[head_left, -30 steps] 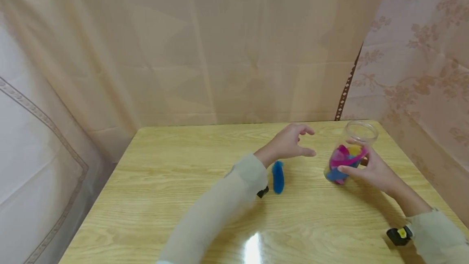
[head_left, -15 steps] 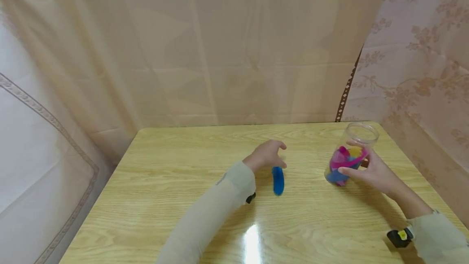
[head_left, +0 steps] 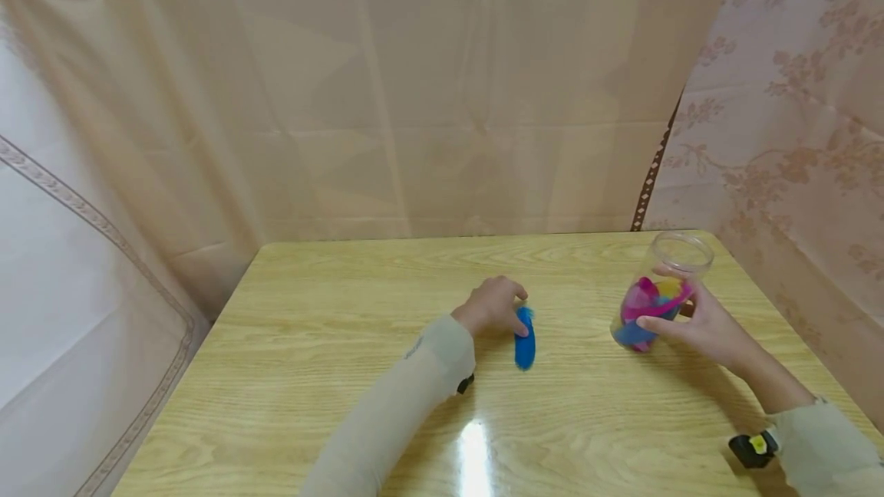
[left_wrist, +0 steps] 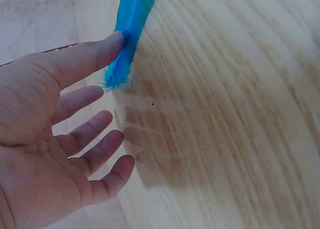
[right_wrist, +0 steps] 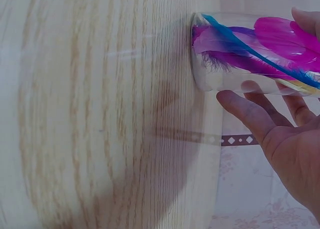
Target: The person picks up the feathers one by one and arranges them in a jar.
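A single blue feather (head_left: 526, 351) lies on the table to the right of my left hand (head_left: 489, 307). In the left wrist view my thumb (left_wrist: 95, 59) overlaps the feather's fluffy end, while the other fingers (left_wrist: 100, 146) stay spread and loosely bent. My right hand (head_left: 704, 328) grips a clear, lidless jar (head_left: 680, 251) from its right side. Inside the jar are several feathers (right_wrist: 280, 39) in pink, blue, purple and yellow. Around the jar's far side the right fingers are partly hidden.
The wood-grain table (head_left: 290, 374) ends at a beige curtain (head_left: 442, 98) behind and a flowered cloth (head_left: 815, 136) on the right. A white cloth (head_left: 62, 313) hangs at the left. Each wrist wears a small black device (head_left: 753, 449).
My left hand has come left and down from near the jar to the blue feather, its thumb now over it. The right hand and jar have stayed nearly still.
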The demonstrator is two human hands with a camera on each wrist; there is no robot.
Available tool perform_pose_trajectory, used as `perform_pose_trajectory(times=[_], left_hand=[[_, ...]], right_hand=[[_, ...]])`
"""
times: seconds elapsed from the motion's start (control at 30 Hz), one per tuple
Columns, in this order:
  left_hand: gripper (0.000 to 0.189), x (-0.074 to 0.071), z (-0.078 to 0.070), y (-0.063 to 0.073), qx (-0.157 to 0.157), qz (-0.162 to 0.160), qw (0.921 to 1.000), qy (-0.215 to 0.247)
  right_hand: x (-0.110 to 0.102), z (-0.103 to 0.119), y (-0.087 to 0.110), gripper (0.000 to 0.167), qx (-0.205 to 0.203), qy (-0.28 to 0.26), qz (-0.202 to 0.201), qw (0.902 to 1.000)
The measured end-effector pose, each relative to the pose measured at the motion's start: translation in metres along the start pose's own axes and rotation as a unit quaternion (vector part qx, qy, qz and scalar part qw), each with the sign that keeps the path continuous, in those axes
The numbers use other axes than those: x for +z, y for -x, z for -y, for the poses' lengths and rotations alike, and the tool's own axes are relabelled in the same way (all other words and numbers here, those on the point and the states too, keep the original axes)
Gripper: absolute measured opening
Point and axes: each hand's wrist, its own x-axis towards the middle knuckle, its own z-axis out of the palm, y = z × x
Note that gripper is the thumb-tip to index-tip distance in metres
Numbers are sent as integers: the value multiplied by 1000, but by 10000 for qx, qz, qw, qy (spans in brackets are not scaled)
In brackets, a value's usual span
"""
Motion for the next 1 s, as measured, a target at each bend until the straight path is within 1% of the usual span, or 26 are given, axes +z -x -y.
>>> perform_pose_trajectory(times=[0.23,0.37,0.5,0.6,0.67,0.77,0.83,1.0], left_hand=[[53,3,0,-1,0,-145,9994,-306],[50,5,1,-1,10,-194,9991,-371],[50,5,2,0,56,-209,9992,-335],[49,6,2,1,78,-189,9998,-76],[46,7,2,1,98,-133,9994,296],[43,10,3,0,158,-36,9963,841],[43,11,3,0,198,26,9937,1100],[43,14,5,-1,252,25,9927,1182]], right_hand=[[0,-1,0,88,-6,-17,23,10000],[0,-2,0,88,-6,-14,19,10000],[-1,-3,-1,89,-14,-22,25,10000],[-1,-3,-1,88,-34,-45,25,10000],[0,-4,-1,88,-50,-51,25,10000],[0,-5,-2,88,-73,-64,29,9999],[-1,-5,-2,88,-67,-61,36,10000],[0,-5,-1,88,-59,-51,33,10000]])
